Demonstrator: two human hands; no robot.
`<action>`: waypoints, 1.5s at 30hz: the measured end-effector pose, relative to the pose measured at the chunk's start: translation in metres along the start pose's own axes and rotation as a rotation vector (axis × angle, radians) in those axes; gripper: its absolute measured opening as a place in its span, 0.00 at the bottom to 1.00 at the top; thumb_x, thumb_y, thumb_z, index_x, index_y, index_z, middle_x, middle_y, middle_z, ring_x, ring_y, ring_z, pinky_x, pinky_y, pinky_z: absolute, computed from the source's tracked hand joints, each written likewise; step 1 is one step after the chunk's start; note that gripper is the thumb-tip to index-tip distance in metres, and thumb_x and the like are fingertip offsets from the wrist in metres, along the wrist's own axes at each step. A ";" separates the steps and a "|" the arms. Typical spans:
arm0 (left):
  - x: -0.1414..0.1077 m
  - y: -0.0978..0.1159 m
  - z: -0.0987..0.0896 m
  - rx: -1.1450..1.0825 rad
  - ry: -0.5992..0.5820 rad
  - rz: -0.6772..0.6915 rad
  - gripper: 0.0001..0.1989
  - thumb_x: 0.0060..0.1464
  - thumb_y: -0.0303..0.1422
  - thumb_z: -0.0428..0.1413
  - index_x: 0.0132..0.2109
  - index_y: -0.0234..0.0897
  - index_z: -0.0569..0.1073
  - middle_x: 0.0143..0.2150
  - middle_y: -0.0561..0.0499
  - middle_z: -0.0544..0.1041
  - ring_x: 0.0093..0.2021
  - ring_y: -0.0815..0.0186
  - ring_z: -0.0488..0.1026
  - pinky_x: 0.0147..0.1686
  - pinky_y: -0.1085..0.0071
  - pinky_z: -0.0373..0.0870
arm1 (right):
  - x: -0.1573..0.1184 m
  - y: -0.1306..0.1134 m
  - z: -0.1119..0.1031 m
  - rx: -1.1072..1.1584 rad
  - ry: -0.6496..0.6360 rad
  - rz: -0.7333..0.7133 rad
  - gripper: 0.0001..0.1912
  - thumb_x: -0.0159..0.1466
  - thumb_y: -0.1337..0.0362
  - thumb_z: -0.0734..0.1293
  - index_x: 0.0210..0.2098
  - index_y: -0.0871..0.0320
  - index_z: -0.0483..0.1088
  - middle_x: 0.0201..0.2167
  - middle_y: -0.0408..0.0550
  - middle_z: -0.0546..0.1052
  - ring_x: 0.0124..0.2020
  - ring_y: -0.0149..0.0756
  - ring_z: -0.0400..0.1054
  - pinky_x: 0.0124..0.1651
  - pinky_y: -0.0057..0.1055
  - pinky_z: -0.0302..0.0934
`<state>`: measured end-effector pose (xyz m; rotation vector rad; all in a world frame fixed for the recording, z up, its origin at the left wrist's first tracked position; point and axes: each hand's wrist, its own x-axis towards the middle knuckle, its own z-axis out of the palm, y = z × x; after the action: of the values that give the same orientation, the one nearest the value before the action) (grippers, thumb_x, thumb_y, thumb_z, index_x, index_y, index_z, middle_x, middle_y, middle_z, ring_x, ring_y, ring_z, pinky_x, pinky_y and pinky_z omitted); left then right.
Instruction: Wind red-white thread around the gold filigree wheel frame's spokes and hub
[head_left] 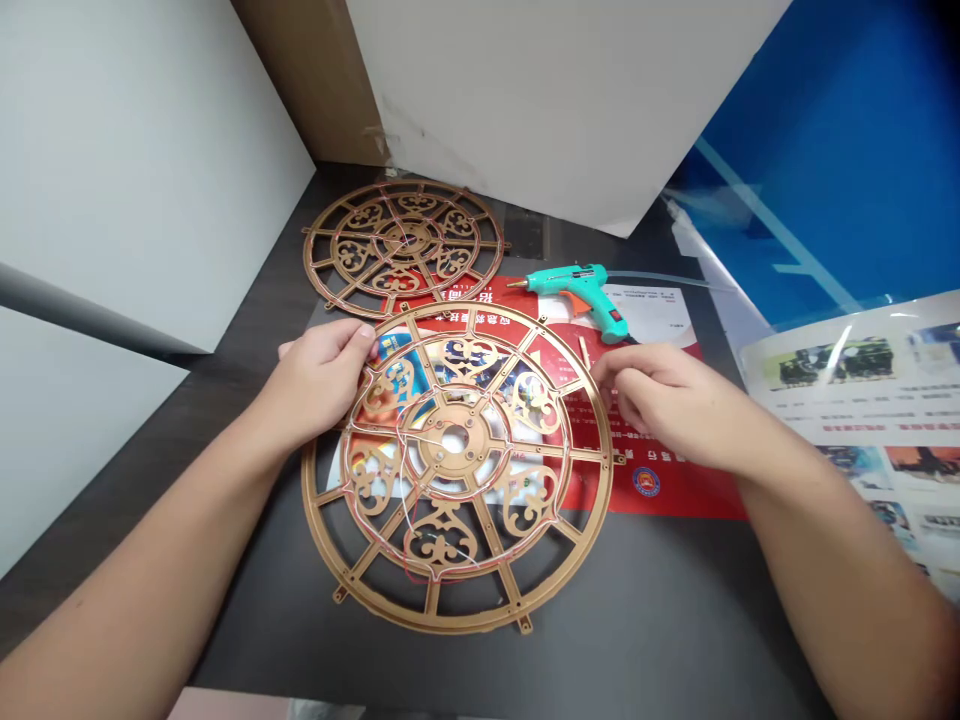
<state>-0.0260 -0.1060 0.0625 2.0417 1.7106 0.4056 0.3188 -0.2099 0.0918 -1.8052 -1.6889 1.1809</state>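
A gold openwork wheel (442, 462) with scrolled panels and spokes lies flat on a red printed poster (660, 480), with thin white and red wire (409, 505) strung across it. My left hand (319, 385) grips its upper left rim between thumb and fingers. To the right of the wheel, my right hand (660, 390) hangs with its fingertips pinched together, close to a small wooden stick (584, 365). Whether those fingers hold a thin wire is too fine to tell. A second wired gold wheel (405, 240) lies behind, and a teal hot glue gun (570, 285) rests on the poster.
The dark grey tabletop (630, 620) extends below and to the right of the wheel. A printed leaflet (847, 400) lies at the right, beside a blue sheet (817, 130). A white board (525, 100), cardboard (300, 70) and a white wall (127, 150) stand behind and left.
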 end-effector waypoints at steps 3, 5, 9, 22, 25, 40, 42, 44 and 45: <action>0.002 -0.001 0.003 0.044 0.026 -0.019 0.18 0.72 0.40 0.49 0.36 0.40 0.75 0.31 0.51 0.78 0.40 0.56 0.75 0.51 0.56 0.66 | 0.002 0.000 0.006 -0.041 0.045 0.012 0.23 0.74 0.49 0.66 0.26 0.50 0.60 0.22 0.39 0.62 0.24 0.34 0.56 0.28 0.36 0.52; 0.001 -0.001 0.002 0.074 0.082 -0.011 0.15 0.71 0.42 0.51 0.45 0.42 0.80 0.41 0.48 0.83 0.51 0.49 0.77 0.58 0.49 0.66 | 0.004 0.001 0.011 -0.074 0.053 0.016 0.28 0.74 0.39 0.68 0.28 0.51 0.61 0.24 0.38 0.62 0.26 0.34 0.56 0.28 0.36 0.51; -0.012 0.005 -0.008 0.055 0.129 0.230 0.16 0.69 0.46 0.58 0.54 0.48 0.84 0.53 0.49 0.83 0.61 0.49 0.74 0.67 0.47 0.67 | 0.006 0.002 0.016 -0.097 0.072 0.008 0.31 0.76 0.34 0.65 0.30 0.51 0.60 0.27 0.38 0.61 0.27 0.34 0.55 0.28 0.36 0.49; -0.031 0.014 -0.010 -0.089 -0.252 0.822 0.11 0.74 0.32 0.62 0.45 0.48 0.90 0.41 0.54 0.89 0.40 0.64 0.83 0.46 0.64 0.75 | 0.004 -0.002 0.011 -0.035 0.091 -0.026 0.28 0.75 0.39 0.68 0.29 0.51 0.63 0.25 0.39 0.64 0.27 0.34 0.58 0.30 0.35 0.53; -0.034 0.016 -0.007 -0.084 -0.199 0.858 0.11 0.74 0.31 0.62 0.45 0.47 0.90 0.40 0.54 0.89 0.39 0.63 0.83 0.48 0.63 0.76 | 0.001 -0.005 0.010 -0.016 0.123 -0.038 0.26 0.75 0.42 0.68 0.29 0.51 0.64 0.26 0.43 0.69 0.29 0.37 0.61 0.31 0.36 0.55; -0.046 0.027 0.009 -0.113 -0.118 0.830 0.09 0.73 0.29 0.61 0.43 0.39 0.86 0.39 0.53 0.87 0.39 0.65 0.82 0.45 0.66 0.76 | 0.003 0.000 0.005 -0.151 0.054 0.038 0.29 0.75 0.36 0.67 0.28 0.50 0.64 0.25 0.41 0.68 0.26 0.35 0.60 0.27 0.36 0.53; -0.046 0.027 0.014 -0.122 -0.152 0.762 0.08 0.73 0.31 0.62 0.43 0.42 0.86 0.39 0.53 0.86 0.40 0.63 0.80 0.47 0.63 0.74 | 0.003 -0.001 0.006 -0.287 0.037 0.067 0.27 0.76 0.40 0.67 0.28 0.51 0.67 0.25 0.43 0.72 0.25 0.37 0.63 0.27 0.37 0.55; -0.046 0.027 0.019 -0.098 -0.148 0.626 0.04 0.69 0.33 0.67 0.42 0.46 0.87 0.42 0.53 0.85 0.45 0.59 0.78 0.50 0.59 0.71 | 0.004 -0.003 0.007 -0.398 0.046 0.083 0.23 0.76 0.45 0.68 0.29 0.51 0.71 0.27 0.46 0.78 0.27 0.39 0.68 0.29 0.38 0.57; -0.046 0.027 0.021 -0.078 -0.135 0.541 0.02 0.65 0.34 0.70 0.41 0.47 0.86 0.45 0.52 0.84 0.49 0.56 0.77 0.53 0.56 0.70 | 0.004 -0.004 0.009 -0.433 0.062 0.088 0.21 0.75 0.47 0.69 0.29 0.51 0.72 0.28 0.47 0.80 0.28 0.41 0.69 0.30 0.38 0.57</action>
<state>-0.0016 -0.1578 0.0607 2.3943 1.0302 0.4780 0.3093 -0.2074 0.0883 -2.1598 -1.9584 0.8218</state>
